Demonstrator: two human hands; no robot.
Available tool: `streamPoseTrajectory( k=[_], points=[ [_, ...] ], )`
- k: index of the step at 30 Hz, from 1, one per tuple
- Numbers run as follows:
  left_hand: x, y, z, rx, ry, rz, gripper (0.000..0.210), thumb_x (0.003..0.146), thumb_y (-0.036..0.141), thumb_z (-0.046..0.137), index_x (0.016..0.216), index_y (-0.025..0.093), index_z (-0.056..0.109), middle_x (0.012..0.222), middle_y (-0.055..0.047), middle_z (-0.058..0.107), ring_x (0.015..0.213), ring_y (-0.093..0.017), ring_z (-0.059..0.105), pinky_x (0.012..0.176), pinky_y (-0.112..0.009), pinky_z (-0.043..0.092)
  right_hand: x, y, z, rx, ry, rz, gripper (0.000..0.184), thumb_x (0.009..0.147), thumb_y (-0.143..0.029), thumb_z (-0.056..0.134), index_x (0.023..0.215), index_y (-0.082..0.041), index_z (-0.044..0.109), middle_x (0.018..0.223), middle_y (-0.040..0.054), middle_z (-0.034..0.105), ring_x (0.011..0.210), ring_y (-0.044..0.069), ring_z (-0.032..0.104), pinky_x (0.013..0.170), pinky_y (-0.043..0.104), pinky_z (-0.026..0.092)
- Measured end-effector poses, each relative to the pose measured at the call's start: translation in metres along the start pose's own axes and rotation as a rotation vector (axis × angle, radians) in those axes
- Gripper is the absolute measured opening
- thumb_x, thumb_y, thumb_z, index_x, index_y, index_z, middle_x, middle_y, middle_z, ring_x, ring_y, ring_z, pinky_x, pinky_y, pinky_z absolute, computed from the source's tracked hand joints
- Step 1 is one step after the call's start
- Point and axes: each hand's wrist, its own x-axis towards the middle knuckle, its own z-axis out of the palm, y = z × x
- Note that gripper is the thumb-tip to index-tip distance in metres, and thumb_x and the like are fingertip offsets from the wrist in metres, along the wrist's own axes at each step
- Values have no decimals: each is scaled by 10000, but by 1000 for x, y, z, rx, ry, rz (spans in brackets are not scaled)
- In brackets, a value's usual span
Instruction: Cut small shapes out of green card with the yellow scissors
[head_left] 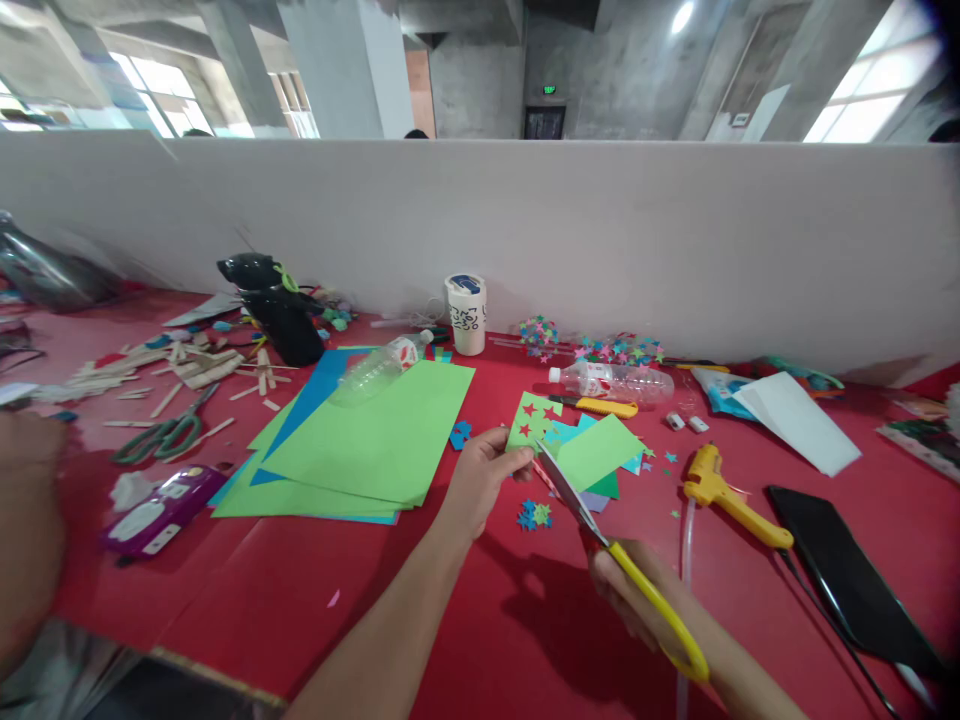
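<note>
Between the thumb and fingers of my left hand is a small light-green paper with star-shaped holes, through which red shows. My right hand grips yellow-handled scissors, their blades pointing up and left with the tips at the paper's lower edge. Whether the tips cut into it I cannot tell. Just below lies a little pile of blue and green paper stars. Behind the scissors, a green paper piece rests over blue and darker green ones. Larger green sheets lie left of my left hand.
A plastic bottle and yellow utility knife lie behind my hands. To the right are a yellow glue gun and a black flat device. A white cup stands near the partition. Another person's arm is at far left.
</note>
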Motion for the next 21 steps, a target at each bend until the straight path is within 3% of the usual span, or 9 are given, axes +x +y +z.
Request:
streamPoseTrajectory(
  k=[5,21],
  points=[
    [-3,-6,8,-112,13,19,92,690,235,600,692,143,600,596,8,564,556,-94,497,592,-238,391,-1,0,6,0,35,21,519,738,-702,327,615,-199,352,457,-101,293,314,30,293,292,140,257],
    [-5,-15,16,-258,24,-10,79,703,205,609,748,143,589,655,3,570,580,-83,501,600,-224,394,2,-3,19,56,166,59,489,718,-681,393,584,-221,295,375,-125,225,264,30,243,263,141,192]
  ],
)
